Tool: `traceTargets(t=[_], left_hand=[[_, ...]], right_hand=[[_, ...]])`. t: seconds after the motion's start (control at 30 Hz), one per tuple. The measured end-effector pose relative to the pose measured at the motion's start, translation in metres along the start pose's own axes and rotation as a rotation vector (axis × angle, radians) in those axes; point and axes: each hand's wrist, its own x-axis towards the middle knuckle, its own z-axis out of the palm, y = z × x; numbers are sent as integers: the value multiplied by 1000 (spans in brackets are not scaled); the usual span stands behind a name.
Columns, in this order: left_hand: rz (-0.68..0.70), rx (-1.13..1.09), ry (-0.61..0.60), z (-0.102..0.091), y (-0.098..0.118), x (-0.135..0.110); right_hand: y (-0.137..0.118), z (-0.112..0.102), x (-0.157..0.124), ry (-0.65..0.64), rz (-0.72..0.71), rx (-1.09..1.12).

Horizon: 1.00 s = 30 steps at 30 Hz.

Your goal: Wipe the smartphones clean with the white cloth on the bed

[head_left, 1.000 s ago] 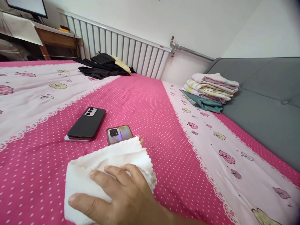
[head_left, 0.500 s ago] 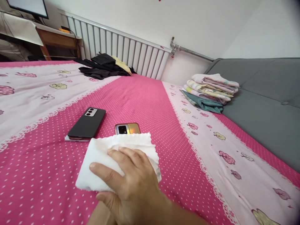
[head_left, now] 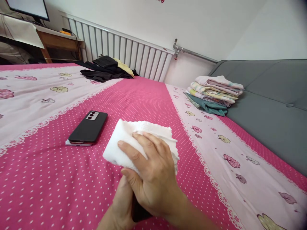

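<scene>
White cloth (head_left: 124, 135) is held beneath the right hand (head_left: 154, 172), whose fingers are extended across its upper face; the scalloped far edge is left uncovered. Below it, the left hand (head_left: 121, 201) is closed around what appears to be a handheld smartphone (head_left: 139, 211), of which only a dark lower end is seen, the remainder being covered by cloth and hands. Both are held over the pink polka-dot bedsheet (head_left: 59, 182), near its front edge in view. The thumbs are placed close together.

To the left, well apart from the cloth, a charcoal smartphone (head_left: 90, 127) is laid back up, its three-lens camera module turned away; a pale flat object (head_left: 78, 144) is partly exposed beneath it. Folded fabrics (head_left: 213, 92) are stacked by the grey headboard (head_left: 268, 86). Black garments (head_left: 103, 68) are heaped near the white radiator (head_left: 120, 44).
</scene>
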Motion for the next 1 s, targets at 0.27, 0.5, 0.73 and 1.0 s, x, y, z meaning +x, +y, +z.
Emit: traceTargets(t=[0.27, 0.5, 0.73, 1.0], left_hand=[[-245, -53, -102, 11, -7, 1], [-247, -24, -189, 15, -10, 1], [-125, -39, -212, 5, -1, 5], [190, 9, -77, -10, 19, 4]], right_hand=[[20, -12, 7, 111, 69, -67], [34, -11, 10, 227, 174, -101], [20, 4, 6, 90, 125, -61], [-1, 14, -1, -101, -27, 6]])
